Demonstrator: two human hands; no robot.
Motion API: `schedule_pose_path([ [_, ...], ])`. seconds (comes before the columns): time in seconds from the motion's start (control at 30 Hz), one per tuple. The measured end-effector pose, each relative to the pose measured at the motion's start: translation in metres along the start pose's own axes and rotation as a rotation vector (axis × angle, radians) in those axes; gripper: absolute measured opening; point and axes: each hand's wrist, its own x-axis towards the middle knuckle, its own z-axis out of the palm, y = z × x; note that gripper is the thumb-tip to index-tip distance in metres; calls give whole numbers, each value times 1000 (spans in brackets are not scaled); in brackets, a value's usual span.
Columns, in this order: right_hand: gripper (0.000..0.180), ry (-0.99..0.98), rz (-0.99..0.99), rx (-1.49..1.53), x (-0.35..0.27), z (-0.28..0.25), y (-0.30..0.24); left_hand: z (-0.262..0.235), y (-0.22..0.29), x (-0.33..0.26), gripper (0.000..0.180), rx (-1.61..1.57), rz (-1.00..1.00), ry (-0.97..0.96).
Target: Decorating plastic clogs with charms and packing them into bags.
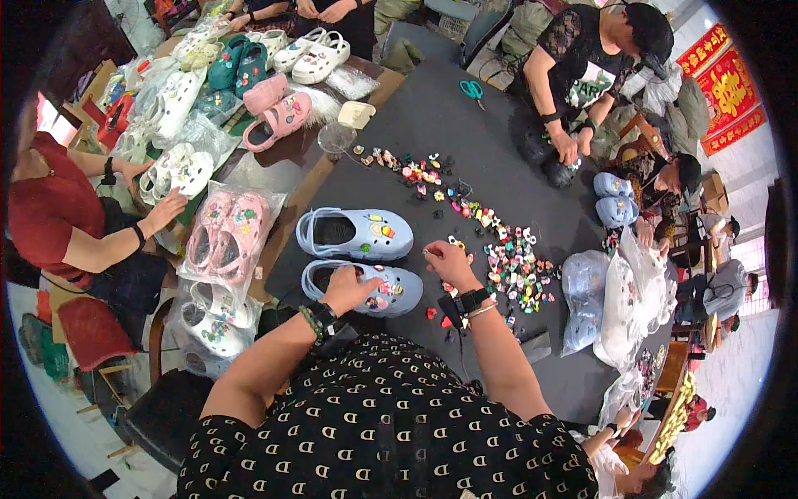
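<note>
The reference point is the nearer blue clog [403, 288], lying toe-right on a dark table [391, 125]. Well to its left, a co-worker in a red shirt [54, 204] has both hands at a pair of white clogs [184, 170]. Between those and the reference clog lie pink clogs [226, 237] in clear plastic. The left hand [347, 291] grips the reference clog, fingers inside its opening, thumb over the decorated upper. Just beyond that clog, toe likewise right, lies the farther blue clog [370, 231], also decorated. The right hand [450, 266] is just right of the reference clog, thumb and fingertips drawn close; whether they hold anything cannot be told. Farther right of it, loose multicoloured charms [519, 270] are spread, then bagged blue clogs [584, 291].
</note>
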Motion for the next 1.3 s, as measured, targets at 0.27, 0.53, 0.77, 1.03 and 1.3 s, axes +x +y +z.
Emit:
schedule_pose_path([
  [0.27, 14, -165, -159, 160, -40, 8, -32, -6, 16, -3, 64, 23, -24, -61],
  [0.53, 14, -71, -209, -132, -37, 34, -32, 11, -3, -2, 64, 21, 4, -38],
  [0.77, 25, -130, -205, -390, -18, 33, -25, 12, 2, -4, 59, 112, 34, 40],
  [1.03, 55, -316, 9, -248, 1, 31, -29, 9, 4, -6, 61, 74, 30, -3],
  [1.3, 55, -362, 5, -160, -2, 30, -22, 2, 13, -5, 65, 101, -16, -58],
])
